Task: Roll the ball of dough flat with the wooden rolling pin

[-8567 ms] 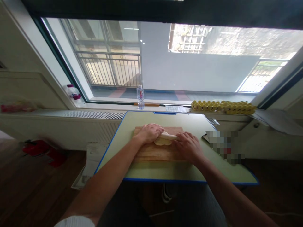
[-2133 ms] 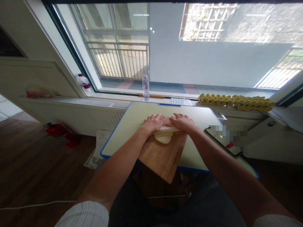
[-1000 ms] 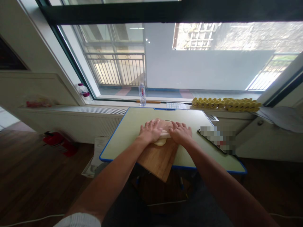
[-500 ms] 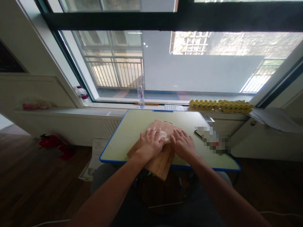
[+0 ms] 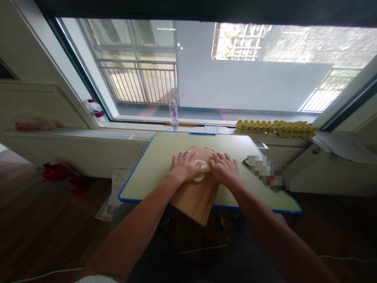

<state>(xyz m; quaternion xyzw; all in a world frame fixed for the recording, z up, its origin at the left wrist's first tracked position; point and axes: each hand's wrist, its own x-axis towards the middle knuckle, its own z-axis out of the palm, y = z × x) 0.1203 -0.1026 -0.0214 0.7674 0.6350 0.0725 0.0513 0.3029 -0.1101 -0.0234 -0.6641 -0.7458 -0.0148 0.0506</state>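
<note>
A wooden cutting board (image 5: 196,200) lies slanted on the small table (image 5: 141,173) and sticks out past its near edge. On the board, a flat round of pale dough (image 5: 199,177) shows between my wrists. A pale rolling pin (image 5: 204,166) lies across the dough's far side, its ends covered by my hands. My left hand (image 5: 185,165) presses on the pin's left end with fingers stretched out. On the right end rests my right hand (image 5: 224,167), palm down, fingers extended and slightly apart.
A phone-like item (image 5: 262,171), partly blurred out, lies at the table's right. Along the windowsill stand a clear bottle (image 5: 173,116) and yellow egg trays (image 5: 275,128). A red fire extinguisher (image 5: 66,177) is on the floor at left.
Both hands have moved the rolling pin away from me over the dough, which now shows on the near side of the pin. The camera view has tipped slightly downward.
</note>
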